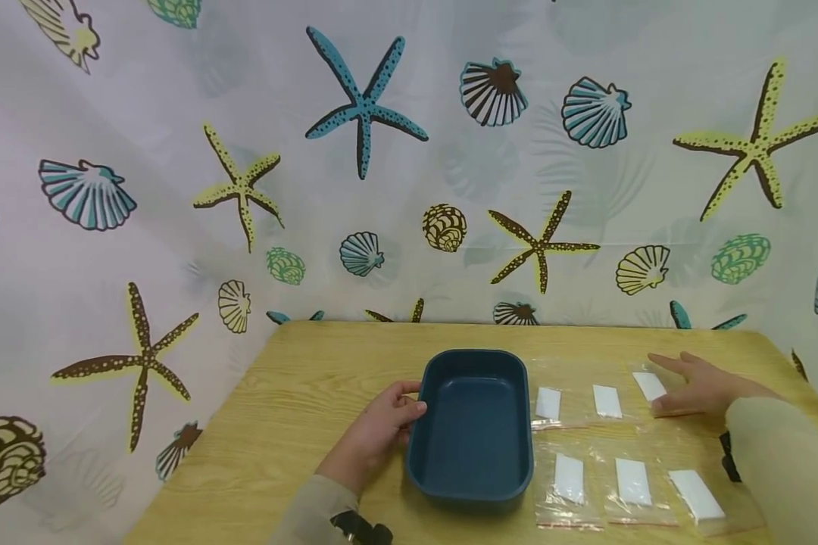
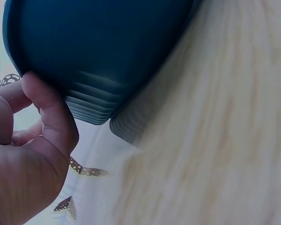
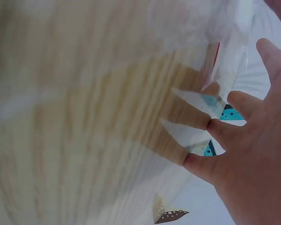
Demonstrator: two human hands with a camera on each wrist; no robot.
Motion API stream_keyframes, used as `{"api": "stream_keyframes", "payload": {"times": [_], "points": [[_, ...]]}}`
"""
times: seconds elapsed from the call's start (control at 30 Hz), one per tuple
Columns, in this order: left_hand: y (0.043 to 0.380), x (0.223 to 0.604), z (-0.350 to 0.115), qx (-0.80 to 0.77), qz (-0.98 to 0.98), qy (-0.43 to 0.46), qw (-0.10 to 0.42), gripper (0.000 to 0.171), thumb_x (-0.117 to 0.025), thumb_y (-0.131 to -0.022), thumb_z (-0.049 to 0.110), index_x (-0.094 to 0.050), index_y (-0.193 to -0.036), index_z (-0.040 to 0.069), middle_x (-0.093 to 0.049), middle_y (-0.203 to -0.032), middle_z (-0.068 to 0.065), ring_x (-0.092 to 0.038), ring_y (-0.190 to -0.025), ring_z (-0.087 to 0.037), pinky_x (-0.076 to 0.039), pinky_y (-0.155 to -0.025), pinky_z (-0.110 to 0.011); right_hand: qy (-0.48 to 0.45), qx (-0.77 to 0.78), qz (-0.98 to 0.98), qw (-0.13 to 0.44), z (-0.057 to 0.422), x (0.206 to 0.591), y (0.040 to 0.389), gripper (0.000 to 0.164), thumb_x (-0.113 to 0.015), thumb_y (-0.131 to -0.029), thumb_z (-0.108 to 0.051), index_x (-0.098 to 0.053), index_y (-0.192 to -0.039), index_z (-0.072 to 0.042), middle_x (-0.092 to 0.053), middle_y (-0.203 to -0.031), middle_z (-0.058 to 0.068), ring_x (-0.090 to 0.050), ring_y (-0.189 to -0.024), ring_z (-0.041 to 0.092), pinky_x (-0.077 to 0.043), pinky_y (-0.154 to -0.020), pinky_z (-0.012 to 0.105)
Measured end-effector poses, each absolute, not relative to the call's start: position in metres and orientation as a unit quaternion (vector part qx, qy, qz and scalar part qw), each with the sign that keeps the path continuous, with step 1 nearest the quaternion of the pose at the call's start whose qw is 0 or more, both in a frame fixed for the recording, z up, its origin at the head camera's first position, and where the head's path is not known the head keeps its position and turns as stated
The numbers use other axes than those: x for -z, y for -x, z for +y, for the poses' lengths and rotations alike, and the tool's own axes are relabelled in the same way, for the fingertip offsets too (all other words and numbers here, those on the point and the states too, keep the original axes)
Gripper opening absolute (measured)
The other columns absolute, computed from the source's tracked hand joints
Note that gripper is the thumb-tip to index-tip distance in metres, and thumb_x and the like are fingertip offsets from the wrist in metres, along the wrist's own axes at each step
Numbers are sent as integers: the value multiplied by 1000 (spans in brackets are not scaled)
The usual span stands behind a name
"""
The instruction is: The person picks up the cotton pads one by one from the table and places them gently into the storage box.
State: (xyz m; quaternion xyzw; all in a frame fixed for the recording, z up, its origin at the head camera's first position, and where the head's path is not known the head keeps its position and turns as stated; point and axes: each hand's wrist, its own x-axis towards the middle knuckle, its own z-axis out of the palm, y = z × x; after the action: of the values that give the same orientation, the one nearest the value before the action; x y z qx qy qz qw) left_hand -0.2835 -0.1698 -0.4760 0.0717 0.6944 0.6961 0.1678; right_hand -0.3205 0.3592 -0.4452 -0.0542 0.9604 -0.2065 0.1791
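A dark blue rectangular plastic bin (image 1: 473,424) stands on the wooden table, its inside bare. My left hand (image 1: 382,422) grips its left side, with the thumb at the rim; the left wrist view shows the fingers (image 2: 56,115) bent against the bin's wall. On the right, my right hand (image 1: 705,387) is spread over a clear zip bag holding a white rectangular piece (image 1: 649,384). In the right wrist view its fingertips (image 3: 194,161) touch down at the table surface beside the clear plastic (image 3: 210,61).
Several more clear zip bags with white pieces lie in two rows right of the bin, such as the front middle bag (image 1: 632,482). A curtain (image 1: 409,197) printed with shells and starfish hangs behind the table (image 1: 300,401).
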Motion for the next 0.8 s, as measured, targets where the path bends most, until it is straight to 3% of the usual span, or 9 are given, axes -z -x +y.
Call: {"api": "stream_keyframes", "payload": {"times": [0.2, 0.57, 0.8], "points": [[285, 476, -167, -698, 693, -79, 163, 52, -61, -103, 18, -39, -147, 0, -61, -102, -10, -62, -79, -18, -53, -66, -30, 58, 149, 973, 167, 358, 454, 328, 111, -72, -78, -71, -30, -157, -5, -14, -149, 49, -15, -133, 70, -18, -99, 82], [282, 474, -169, -687, 704, -70, 165, 51, -60, -104, 19, -40, -148, 2, -61, -106, -11, -63, -84, -18, -52, -68, -30, 61, 151, 976, 143, 356, 462, 328, 101, -67, -82, -72, -41, -151, -4, -20, -148, 48, -20, -132, 69, -25, -97, 81], [284, 477, -165, -692, 698, -74, 167, 51, -62, -103, 20, -42, -146, 1, -62, -103, -11, -64, -83, -19, -55, -69, -32, 68, 184, 974, 117, 359, 457, 324, 91, -76, -80, -62, -51, -140, 1, -33, -143, 44, -30, -130, 63, -27, -100, 77]]}}
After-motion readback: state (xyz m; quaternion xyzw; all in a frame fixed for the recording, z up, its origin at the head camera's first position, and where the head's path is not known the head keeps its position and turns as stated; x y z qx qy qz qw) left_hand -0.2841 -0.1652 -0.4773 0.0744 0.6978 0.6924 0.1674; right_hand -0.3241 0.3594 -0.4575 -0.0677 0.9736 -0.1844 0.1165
